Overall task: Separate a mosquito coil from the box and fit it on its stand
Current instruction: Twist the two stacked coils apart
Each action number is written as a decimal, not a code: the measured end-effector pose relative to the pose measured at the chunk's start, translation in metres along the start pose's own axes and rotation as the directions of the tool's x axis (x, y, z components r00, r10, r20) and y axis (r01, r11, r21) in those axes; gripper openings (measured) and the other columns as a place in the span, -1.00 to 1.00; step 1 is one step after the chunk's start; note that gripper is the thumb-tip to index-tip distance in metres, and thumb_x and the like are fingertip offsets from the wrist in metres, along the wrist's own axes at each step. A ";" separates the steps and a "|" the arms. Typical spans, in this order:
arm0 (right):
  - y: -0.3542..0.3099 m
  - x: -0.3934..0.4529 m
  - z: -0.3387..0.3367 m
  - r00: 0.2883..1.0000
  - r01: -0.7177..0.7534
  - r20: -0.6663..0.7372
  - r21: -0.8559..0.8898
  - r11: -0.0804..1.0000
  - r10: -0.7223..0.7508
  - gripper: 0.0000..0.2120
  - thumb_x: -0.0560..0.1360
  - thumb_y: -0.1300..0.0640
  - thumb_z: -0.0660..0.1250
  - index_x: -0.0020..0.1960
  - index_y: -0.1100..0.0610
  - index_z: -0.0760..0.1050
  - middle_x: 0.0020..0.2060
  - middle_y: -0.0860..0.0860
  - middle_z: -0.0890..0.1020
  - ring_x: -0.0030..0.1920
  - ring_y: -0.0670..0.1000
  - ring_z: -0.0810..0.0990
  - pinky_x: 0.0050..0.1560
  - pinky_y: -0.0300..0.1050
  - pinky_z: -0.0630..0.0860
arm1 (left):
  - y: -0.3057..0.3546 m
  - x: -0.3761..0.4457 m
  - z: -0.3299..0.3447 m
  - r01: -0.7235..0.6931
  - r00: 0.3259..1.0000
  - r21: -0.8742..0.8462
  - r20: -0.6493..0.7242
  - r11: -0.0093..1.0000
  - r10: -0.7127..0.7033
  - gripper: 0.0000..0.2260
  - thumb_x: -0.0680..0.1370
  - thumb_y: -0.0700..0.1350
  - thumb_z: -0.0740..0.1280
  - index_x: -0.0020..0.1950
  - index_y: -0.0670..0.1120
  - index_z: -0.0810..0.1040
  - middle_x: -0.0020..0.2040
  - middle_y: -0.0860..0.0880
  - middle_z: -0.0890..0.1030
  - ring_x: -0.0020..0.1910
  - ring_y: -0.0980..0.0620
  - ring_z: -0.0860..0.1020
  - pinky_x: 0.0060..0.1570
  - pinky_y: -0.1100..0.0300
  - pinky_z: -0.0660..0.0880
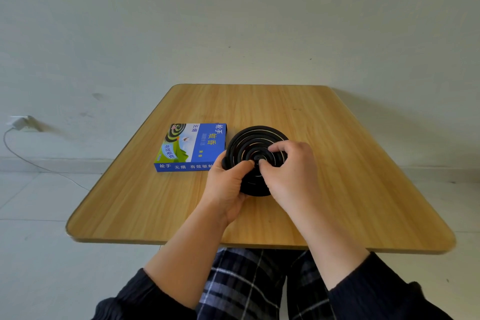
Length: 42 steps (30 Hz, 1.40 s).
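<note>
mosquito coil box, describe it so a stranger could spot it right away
On the wooden table, look left of the two hands holding the black coil. The box lies flat there, the only blue item, printed with a coil picture.

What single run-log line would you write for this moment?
stage: separating coils | left hand: holds black coil edge | right hand: fingertips at coil centre | box: closed, left of coil | stand: not visible

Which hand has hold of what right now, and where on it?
Both hold the black spiral mosquito coil. The left hand grips its left rim, thumb at the centre; the right hand covers its right side, fingers pinching near the centre.
</note>
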State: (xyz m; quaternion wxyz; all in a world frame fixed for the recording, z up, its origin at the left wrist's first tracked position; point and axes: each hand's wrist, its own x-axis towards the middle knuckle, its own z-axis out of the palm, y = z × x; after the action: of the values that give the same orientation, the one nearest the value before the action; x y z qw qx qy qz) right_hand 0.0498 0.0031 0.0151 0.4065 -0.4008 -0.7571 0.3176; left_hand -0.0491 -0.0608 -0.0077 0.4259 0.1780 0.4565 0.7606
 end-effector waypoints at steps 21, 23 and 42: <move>-0.012 0.000 -0.002 0.997 -0.039 0.054 -0.196 0.980 0.050 -0.69 0.37 0.09 0.46 0.05 0.09 0.46 0.33 0.01 0.33 -0.03 -0.06 0.50 -0.20 -0.25 0.42 | -0.001 -0.006 0.002 -0.075 0.997 -0.048 0.020 0.996 0.076 -0.67 0.44 -0.41 0.34 0.13 -0.12 0.57 -0.08 -0.14 0.71 -0.10 -0.13 0.69 -0.22 0.01 0.62; -0.013 0.000 -0.001 0.998 -0.046 0.044 -0.166 0.985 0.054 -0.63 0.34 0.11 0.47 0.05 0.10 0.39 0.22 0.00 0.35 -0.13 -0.07 0.46 -0.28 -0.16 0.50 | -0.001 -0.006 0.002 -0.076 0.996 -0.056 0.037 0.996 0.078 -0.69 0.45 -0.40 0.34 0.13 -0.12 0.56 -0.04 -0.16 0.70 -0.07 -0.15 0.68 -0.17 -0.03 0.62; -0.006 -0.001 -0.002 1.000 -0.012 0.007 -0.090 0.996 0.013 -0.31 0.32 0.20 0.41 0.36 -0.12 0.24 0.22 0.02 0.30 0.02 0.03 0.49 -0.16 -0.20 0.49 | -0.008 -0.001 -0.008 0.219 0.923 -0.281 0.369 0.934 -0.106 -0.38 0.53 0.32 -0.03 0.34 -0.06 0.48 0.31 -0.23 0.53 0.28 -0.25 0.50 0.15 -0.36 0.43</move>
State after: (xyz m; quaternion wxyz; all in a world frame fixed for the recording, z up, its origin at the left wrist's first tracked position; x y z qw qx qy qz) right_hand 0.0499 0.0001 0.0208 0.3833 -0.4223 -0.7696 0.2870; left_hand -0.0499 -0.0644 -0.0184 0.5853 0.1999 0.2591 0.7419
